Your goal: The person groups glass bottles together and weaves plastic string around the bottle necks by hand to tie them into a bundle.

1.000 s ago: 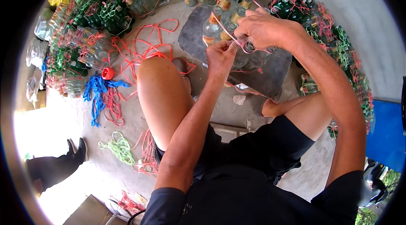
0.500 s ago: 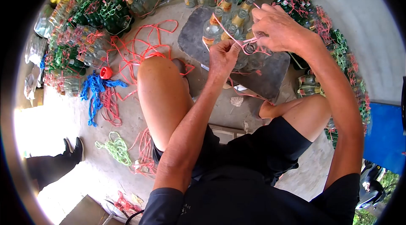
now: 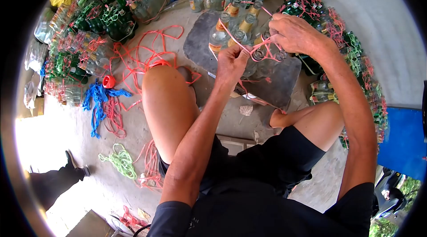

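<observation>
Several clear glass bottles (image 3: 218, 36) with orange neck labels stand together on a dark slab (image 3: 198, 43). A pink string (image 3: 259, 46) runs around and between their necks. My left hand (image 3: 233, 62) pinches the string at the near left side of the bottles. On the right of the group, my right hand (image 3: 293, 32) is closed on the same string, with strands stretched between the two hands. The fingertips of my right hand are partly hidden behind its knuckles.
Tied bundles of green bottles (image 3: 116, 21) line the left and back; more bundles (image 3: 307, 3) line the right wall. Red string (image 3: 155, 36), blue strips (image 3: 95, 103) and green string (image 3: 122, 161) lie on the floor. Another person's leg (image 3: 55, 186) is at lower left.
My right hand has moved away to the right from my left hand, drawing pink strands out between them. The other person's foot has shifted.
</observation>
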Demonstrator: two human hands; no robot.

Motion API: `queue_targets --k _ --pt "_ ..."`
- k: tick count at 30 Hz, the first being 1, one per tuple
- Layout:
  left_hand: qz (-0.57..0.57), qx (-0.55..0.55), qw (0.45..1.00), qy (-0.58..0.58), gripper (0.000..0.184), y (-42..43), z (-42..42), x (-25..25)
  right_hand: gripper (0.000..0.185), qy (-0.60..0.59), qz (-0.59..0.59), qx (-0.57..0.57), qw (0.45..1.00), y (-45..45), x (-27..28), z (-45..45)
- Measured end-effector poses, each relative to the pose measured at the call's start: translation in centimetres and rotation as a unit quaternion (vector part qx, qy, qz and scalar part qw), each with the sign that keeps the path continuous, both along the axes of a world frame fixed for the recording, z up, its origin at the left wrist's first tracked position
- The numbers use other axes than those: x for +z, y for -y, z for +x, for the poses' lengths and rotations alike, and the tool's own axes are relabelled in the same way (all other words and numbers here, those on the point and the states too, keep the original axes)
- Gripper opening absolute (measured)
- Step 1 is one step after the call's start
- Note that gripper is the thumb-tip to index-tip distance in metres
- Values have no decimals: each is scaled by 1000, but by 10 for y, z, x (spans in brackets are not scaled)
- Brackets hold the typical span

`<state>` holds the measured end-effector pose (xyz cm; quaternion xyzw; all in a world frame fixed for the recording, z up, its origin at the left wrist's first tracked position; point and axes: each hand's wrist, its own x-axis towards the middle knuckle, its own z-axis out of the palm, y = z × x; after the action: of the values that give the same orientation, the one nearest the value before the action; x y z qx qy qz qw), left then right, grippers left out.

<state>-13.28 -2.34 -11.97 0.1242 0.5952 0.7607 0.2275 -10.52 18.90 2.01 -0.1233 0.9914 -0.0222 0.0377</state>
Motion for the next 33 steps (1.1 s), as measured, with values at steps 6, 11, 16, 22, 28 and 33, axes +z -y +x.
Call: queue_targets --k 6,11,16,22,28,33 --pt "6 5 1000 -18 24 -3 -1 -6 14 -11 19 13 1000 -8 -8 -2" --pt "-15 -3 1000 -13 24 -2 -2 -3 12 -28 16 57 998 -18 -14 -5" --pt "-3 -5 1000 -10 21 -1 -2 -2 13 10 -22 2 1000 -17 -13 -8" --pt "13 5 1000 -6 19 -3 -1 -3 14 22 -26 0 999 -23 -17 -23" --pt "22 4 1000 13 18 0 0 1 16 173 -143 -146 963 6 16 -31" --pt "45 13 998 36 18 -3 0 1 14 198 -137 -144 960 1 5 -43"
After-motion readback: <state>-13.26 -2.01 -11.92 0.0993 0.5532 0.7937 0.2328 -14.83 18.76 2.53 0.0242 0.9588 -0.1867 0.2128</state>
